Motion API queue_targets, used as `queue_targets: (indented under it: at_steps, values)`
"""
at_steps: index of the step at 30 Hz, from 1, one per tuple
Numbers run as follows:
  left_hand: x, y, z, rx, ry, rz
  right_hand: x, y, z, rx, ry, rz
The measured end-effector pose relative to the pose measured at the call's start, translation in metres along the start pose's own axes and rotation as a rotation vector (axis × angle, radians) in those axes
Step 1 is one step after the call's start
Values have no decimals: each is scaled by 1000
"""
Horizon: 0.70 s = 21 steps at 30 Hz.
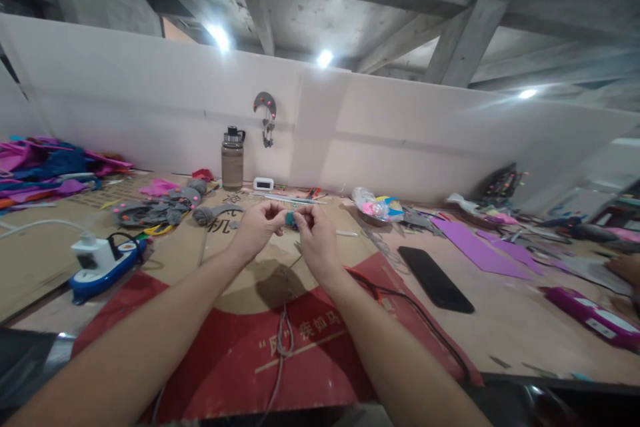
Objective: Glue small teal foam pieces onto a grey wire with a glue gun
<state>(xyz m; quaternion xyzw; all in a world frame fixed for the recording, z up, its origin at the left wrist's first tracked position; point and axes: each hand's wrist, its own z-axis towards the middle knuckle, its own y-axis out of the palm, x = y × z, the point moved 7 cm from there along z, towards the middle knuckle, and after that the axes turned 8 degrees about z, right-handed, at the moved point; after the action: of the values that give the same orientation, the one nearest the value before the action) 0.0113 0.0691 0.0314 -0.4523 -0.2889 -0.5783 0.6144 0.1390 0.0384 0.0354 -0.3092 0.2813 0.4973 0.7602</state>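
Both hands are raised over the cardboard in the middle of the table, fingertips almost meeting. A small teal piece [289, 217], perhaps felt, sits between them; its exact shape is too small to make out. My left hand [261, 227] pinches its left side with thumb and forefinger. On the other side, the thumb and fingers of my right hand [316, 235] are closed on it. A thin grey cord [283, 340] runs loosely down over the red-and-tan cardboard [225, 360] below my hands. Whether the cord joins the teal piece is not visible.
A water bottle [233, 159] stands by the white partition. Grey felt pieces [160, 210] and a blue power strip [107, 271] lie left. Right are a black phone [435, 278], purple sheets [475, 248], a magenta power strip [593, 317] and another person's hand [625, 270] at the edge.
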Motion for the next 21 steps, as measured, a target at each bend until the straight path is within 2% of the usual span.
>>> queue_targets:
  at_steps: [6,14,21]
  values:
    - [7,-2,-1,5,57,95,1,1,1,-16,-6,-12]
    - [9,-3,1,-48,95,162,5,0,3,-27,22,13]
    - [10,-5,3,-98,132,242,19,6,5,-95,124,159]
